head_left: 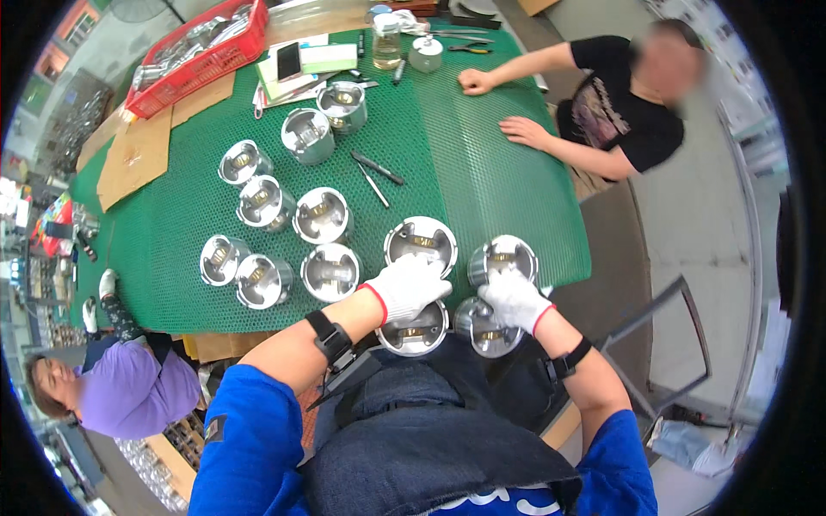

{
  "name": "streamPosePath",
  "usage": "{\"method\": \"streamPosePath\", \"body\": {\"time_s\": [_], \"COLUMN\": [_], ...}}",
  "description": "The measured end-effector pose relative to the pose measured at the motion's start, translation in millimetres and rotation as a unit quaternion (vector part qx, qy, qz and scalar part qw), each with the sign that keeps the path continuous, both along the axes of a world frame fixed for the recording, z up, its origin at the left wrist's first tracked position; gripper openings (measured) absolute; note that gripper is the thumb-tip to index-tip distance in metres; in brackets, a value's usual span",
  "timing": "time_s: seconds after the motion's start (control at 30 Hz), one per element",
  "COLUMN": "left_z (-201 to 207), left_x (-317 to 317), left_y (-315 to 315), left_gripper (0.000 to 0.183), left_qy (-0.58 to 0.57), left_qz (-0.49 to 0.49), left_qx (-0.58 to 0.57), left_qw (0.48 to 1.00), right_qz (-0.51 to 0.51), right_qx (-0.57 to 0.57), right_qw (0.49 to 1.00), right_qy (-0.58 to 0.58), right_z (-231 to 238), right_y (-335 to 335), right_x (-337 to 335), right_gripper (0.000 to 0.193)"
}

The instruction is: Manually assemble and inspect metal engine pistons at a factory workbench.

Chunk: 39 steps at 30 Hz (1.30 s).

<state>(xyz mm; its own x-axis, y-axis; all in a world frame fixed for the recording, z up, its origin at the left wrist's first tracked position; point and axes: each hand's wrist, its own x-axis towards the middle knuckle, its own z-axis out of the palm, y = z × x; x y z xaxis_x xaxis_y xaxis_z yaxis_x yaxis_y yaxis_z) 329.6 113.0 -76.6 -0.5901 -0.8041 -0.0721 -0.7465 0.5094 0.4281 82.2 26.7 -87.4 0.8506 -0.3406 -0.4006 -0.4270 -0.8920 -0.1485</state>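
Note:
Both of my hands wear white knit gloves with red cuffs. My left hand point(408, 288) is closed with its fingers curled over the near rim of a silver engine piston point(421, 234). Another piston point(415, 332) stands just below that hand, by the table's near edge. My right hand point(514, 301) is closed at the near side of a piston point(504, 250) to the right. Under its palm is one more piston point(487, 331), partly covered by the glove. The fingertips of both hands are partly hidden inside the piston openings.
Several more pistons point(323, 215) stand open end up on the green mat point(396, 129). Pens point(377, 168) lie beyond them. Farther off are a red basket point(198, 60) of metal parts, a phone point(289, 61) and a jar point(386, 43). One person sits right, another left.

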Motion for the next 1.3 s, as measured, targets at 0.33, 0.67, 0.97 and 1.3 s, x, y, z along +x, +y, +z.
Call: {"method": "streamPosePath", "body": {"time_s": [0.33,0.67,0.97,1.3], "left_z": [-20.8,-73.9,38.8,20.2], "left_x": [64.3,104.4,34.7,22.7], "left_y": [-201.2,-269.5,-93.8,146.9], "left_gripper": [0.019,0.019,0.022,0.022], "left_qy": [-0.093,-0.087,0.051,0.161], "left_qz": [0.121,0.256,0.220,0.198], "left_qx": [-0.065,-0.051,-0.058,0.185], "left_qw": [0.986,0.961,0.972,0.949], "right_qz": [-0.007,-0.018,-0.099,-0.238], "right_qx": [-0.062,0.032,-0.010,0.043], "right_qw": [0.997,0.999,0.992,0.955], "right_qy": [-0.038,-0.009,-0.075,-0.172], "right_z": [-47.9,-65.7,-56.8,-23.2], "right_y": [-221.5,-229.2,-216.3,98.4], "right_x": [106.9,117.9,97.7,-126.0], "right_gripper": [0.014,0.031,0.066,0.035]}}
